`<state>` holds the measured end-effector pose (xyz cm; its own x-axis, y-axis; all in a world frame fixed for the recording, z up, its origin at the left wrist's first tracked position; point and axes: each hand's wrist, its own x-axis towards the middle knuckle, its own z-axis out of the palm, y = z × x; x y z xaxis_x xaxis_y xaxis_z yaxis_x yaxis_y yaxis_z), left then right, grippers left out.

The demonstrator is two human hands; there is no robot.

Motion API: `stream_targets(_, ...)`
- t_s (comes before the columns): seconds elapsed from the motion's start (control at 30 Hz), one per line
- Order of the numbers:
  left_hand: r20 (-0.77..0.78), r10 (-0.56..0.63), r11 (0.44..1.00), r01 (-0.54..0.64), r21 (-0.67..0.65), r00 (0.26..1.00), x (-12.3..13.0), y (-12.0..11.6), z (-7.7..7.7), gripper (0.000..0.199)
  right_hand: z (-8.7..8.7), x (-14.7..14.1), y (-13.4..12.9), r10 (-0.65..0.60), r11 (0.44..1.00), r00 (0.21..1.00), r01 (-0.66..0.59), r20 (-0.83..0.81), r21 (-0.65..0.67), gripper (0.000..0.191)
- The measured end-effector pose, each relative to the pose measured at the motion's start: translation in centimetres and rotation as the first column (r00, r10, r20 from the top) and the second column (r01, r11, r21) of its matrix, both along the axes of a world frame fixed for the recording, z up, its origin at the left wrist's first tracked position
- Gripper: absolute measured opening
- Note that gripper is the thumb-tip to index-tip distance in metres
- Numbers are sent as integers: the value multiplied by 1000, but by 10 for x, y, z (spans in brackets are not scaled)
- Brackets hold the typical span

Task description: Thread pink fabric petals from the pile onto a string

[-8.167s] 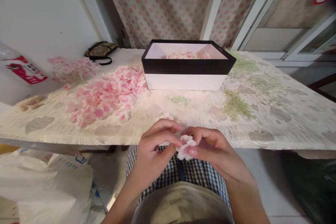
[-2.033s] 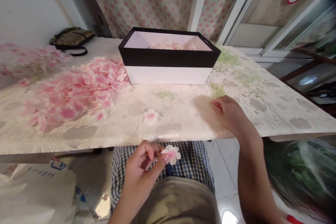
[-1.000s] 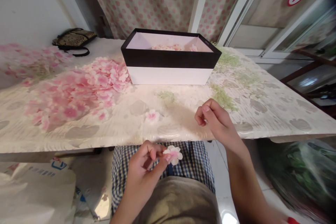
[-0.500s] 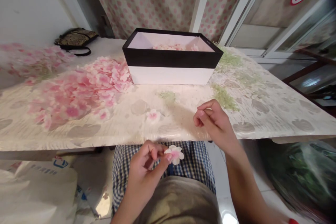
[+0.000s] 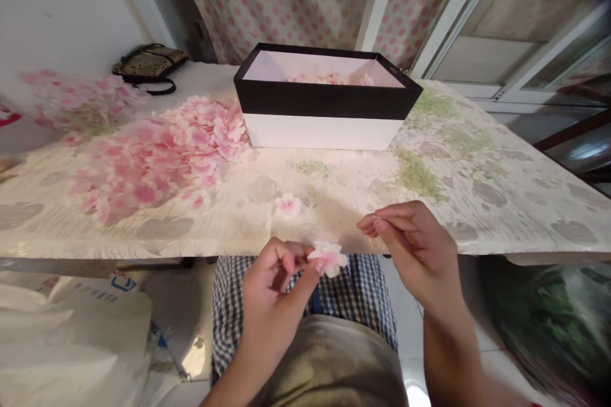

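Note:
My left hand (image 5: 281,286) pinches a pale pink flower (image 5: 328,258) between thumb and fingers at the table's front edge. To its right, my right hand (image 5: 415,245) has thumb and fingertips pressed together over the table edge; whatever it may hold is too small to make out. A single pink flower (image 5: 287,204) lies on the cloth beyond my hands. Behind it stands a black and white box (image 5: 324,121) with pink blossoms (image 5: 317,79) inside. Left of the box is a large heap of pink flowers (image 5: 157,162).
Small green pieces (image 5: 420,175) are scattered on the patterned tablecloth (image 5: 229,222) at the right. A bag (image 5: 151,62) lies at the back left. A white plastic bag (image 5: 71,337) is below left, and a dark bag with green contents (image 5: 558,318) below right.
The left hand has risen slightly with its flower. My right hand has turned, its fingers now stretched leftward and pinched together. The view has shifted a little.

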<state>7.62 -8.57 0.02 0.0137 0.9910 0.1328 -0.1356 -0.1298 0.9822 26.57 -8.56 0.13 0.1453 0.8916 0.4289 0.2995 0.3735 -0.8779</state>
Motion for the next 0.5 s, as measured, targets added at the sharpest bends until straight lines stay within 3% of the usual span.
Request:
stream_targets(0.2,-30,4,1000,-4,14,1000,10,13,8,33,4,-3,6,-42,999,999,42,-13,24,9)
stream_targets(0.33,-36,6,1000,-5,26,999,13,14,9,33,11,-11,-2,70,994,997,-69,-12,88,14)
stream_targets(0.5,-6,-50,996,51,68,999,14,9,10,31,9,-24,-12,174,983,980,-179,97,42,19)
